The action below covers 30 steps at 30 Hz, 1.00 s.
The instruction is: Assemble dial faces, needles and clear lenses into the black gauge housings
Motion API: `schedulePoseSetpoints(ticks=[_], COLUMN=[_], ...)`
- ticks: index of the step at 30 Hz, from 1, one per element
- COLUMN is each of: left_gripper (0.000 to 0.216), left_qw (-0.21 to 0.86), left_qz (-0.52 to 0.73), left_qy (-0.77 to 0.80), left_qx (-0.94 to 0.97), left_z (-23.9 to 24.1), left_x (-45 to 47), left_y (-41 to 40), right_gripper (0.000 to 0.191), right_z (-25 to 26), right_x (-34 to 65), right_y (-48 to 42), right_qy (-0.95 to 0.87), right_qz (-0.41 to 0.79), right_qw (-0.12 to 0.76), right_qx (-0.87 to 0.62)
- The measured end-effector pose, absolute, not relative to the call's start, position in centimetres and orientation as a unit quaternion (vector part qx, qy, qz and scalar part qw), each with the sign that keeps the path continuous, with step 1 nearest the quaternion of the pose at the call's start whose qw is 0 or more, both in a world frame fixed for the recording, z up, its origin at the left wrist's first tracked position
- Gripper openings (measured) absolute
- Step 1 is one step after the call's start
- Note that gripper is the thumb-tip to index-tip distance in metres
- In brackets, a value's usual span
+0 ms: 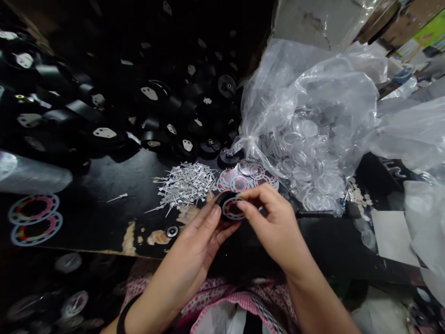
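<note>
My left hand (200, 232) is closed around a round black gauge case (219, 202), which it holds tilted above the table's front part. A printed dial disc (230, 209) with a pale rim and dark middle lies at the case's open face. The thumb and fingers of my right hand (273, 220) pinch this disc at its right edge. Whether the disc is fully seated inside the case, I cannot tell. Just behind my hands lie several printed dial discs (239, 183), partly overlapping. A heap of small white gauge pointers (187, 185) is to their left.
A clear plastic bag (333, 79) spills round transparent covers (309, 157) at right. Many black gauge cases (104, 134) crowd the back left. One loose pointer (120, 197), two dials (34, 227) and a small ring (172, 231) lie on the black table (93, 204).
</note>
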<state>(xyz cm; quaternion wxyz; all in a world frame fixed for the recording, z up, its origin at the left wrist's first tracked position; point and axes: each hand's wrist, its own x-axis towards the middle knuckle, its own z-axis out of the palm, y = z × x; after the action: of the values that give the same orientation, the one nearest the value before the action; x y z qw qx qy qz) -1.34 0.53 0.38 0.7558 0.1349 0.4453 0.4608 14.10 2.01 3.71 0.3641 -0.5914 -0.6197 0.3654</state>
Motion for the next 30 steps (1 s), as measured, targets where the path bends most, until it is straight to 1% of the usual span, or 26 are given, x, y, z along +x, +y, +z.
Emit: schedulePoseSetpoints(ticks=[1,4,7,11,17,23,27,30], left_gripper=[0.022,0.024,0.028,0.032,0.031,0.034,0.036,0.036], left_qw=[0.754,0.751,0.756,0.769,0.778,0.755,0.748,0.757], left_qz=[0.457,0.441,0.428,0.404,0.382,0.384,0.387,0.393], left_qy=[0.45,0.46,0.454,0.442,0.43,0.448,0.456,0.448], left_qx=[0.143,0.173,0.196,0.222,0.253,0.288,0.288,0.269], left_z=[0.5,0.5,0.1,-0.6,-0.8,-0.9,-1.1,-1.5], left_x=[-1.4,-1.5,-1.9,-2.6,-3.3,-3.4,-3.2,-3.2], left_y=[0.5,0.4,0.5,0.5,0.6,0.6,0.3,0.2], right_gripper=[0.003,0.007,0.009,0.008,0.008,0.012,0.011,0.011], right_z=[3.7,3.7,3.7,3.8,4.2,3.9,3.7,3.7], right_x=[13.6,13.0,13.2,13.6,14.0,13.7,13.5,13.7], right_y=[2.0,2.1,2.2,2.2,2.6,2.6,2.4,2.5], right_qy=[-0.623,-0.611,-0.613,-0.623,-0.639,-0.581,-0.581,-0.584], right_qz=[0.362,0.382,0.404,0.417,0.421,0.478,0.464,0.479], right_qw=[0.355,0.332,0.324,0.322,0.292,0.297,0.307,0.3], right_qx=[-0.596,-0.608,-0.596,-0.578,-0.574,-0.588,-0.594,-0.582])
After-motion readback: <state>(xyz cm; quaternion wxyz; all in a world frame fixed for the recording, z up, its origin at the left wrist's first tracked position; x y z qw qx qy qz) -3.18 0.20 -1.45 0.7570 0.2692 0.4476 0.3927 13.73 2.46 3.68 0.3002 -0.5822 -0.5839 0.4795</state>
